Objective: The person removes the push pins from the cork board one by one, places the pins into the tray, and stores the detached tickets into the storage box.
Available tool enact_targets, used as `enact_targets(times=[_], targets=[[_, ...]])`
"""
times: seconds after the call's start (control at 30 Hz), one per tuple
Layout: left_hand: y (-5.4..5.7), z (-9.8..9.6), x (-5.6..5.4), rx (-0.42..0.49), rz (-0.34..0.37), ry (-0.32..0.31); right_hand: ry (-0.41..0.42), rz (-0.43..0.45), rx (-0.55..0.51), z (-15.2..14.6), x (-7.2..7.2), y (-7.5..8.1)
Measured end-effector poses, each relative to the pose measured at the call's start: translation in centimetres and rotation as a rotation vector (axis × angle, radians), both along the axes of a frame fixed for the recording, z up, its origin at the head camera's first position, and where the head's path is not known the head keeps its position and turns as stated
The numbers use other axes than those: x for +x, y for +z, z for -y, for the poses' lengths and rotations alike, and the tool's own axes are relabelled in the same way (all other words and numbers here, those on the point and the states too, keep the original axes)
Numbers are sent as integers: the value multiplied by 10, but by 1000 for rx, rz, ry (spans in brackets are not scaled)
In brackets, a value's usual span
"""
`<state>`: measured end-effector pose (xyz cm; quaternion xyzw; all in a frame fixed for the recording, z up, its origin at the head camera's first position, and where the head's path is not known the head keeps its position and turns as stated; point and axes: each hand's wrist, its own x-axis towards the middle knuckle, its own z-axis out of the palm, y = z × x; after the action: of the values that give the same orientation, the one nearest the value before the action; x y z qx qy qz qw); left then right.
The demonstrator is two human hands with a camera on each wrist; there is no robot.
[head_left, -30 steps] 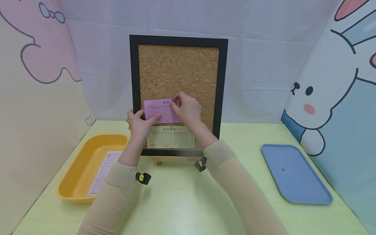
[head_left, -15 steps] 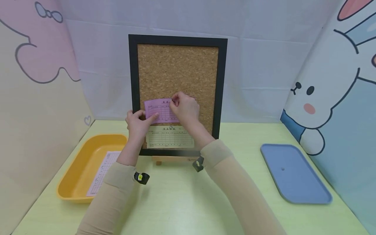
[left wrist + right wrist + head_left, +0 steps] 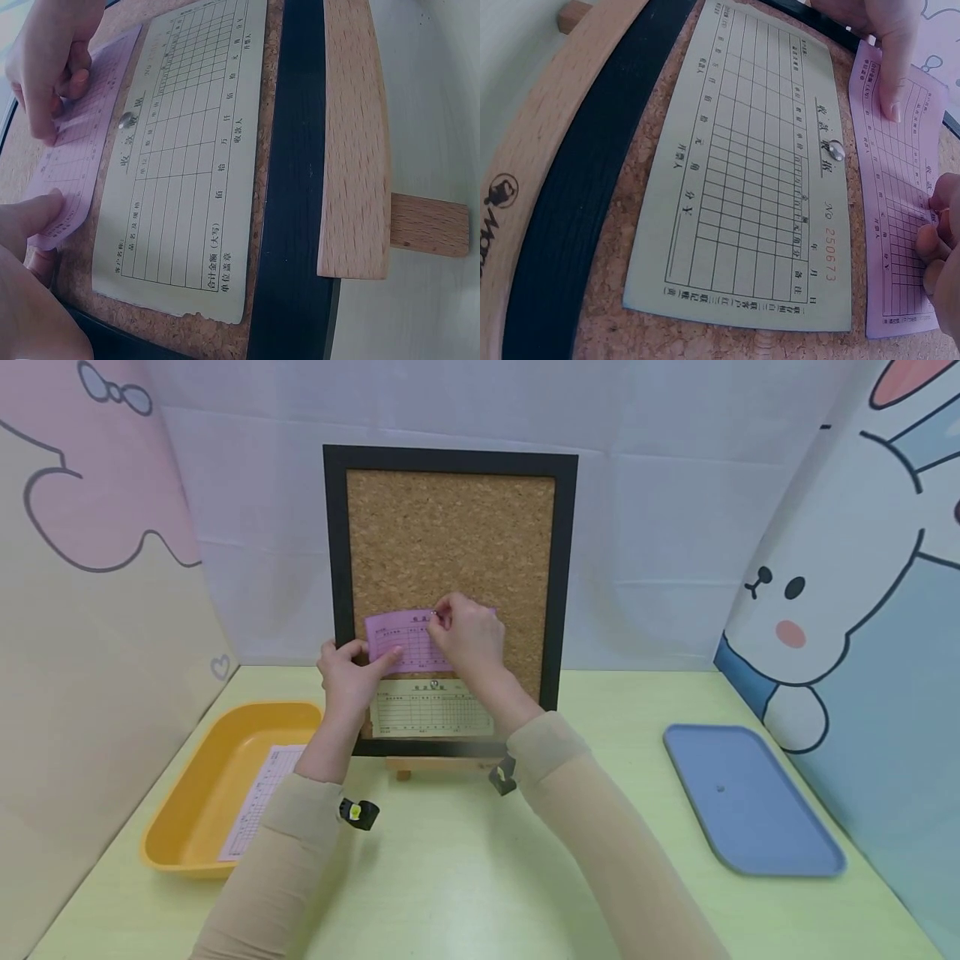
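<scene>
A pink printed receipt slip (image 3: 420, 647) lies against the cork board (image 3: 450, 535). My left hand (image 3: 351, 681) grips its left end, thumb on the printed face and a fingertip at the edge behind. At the slip's top middle, my right hand (image 3: 472, 639) pinches a small silver thumbtack (image 3: 433, 614), mostly covered by the fingers. Part of the slip's right half is hidden behind that hand. Directly below, a pale yellow-green receipt slip (image 3: 180, 165) is fixed by a round silver tack (image 3: 128, 120) near its top edge.
The black-framed board stands on a wooden easel (image 3: 356, 150). To the left, a yellow tray (image 3: 187, 810) holds a printed sheet (image 3: 258, 802). A blue tray (image 3: 750, 827) on the right carries a tiny object (image 3: 721, 789). Printed cartoon walls flank the table.
Both hands keep their places on the slip; the right fingers have closed in over the tack, whose head shows less. The whole view has shifted slightly.
</scene>
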<state>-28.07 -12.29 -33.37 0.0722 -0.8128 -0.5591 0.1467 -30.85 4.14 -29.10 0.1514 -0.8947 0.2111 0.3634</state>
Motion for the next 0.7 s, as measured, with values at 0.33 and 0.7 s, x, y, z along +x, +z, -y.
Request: enact_targets(times=[0.33,0.7], targets=[[0,0,-1,4,19,6,16,-32,28,-1,-3,-2],[0,0,-1,-6,13,5,34,-84,33,-1,-3,-4]])
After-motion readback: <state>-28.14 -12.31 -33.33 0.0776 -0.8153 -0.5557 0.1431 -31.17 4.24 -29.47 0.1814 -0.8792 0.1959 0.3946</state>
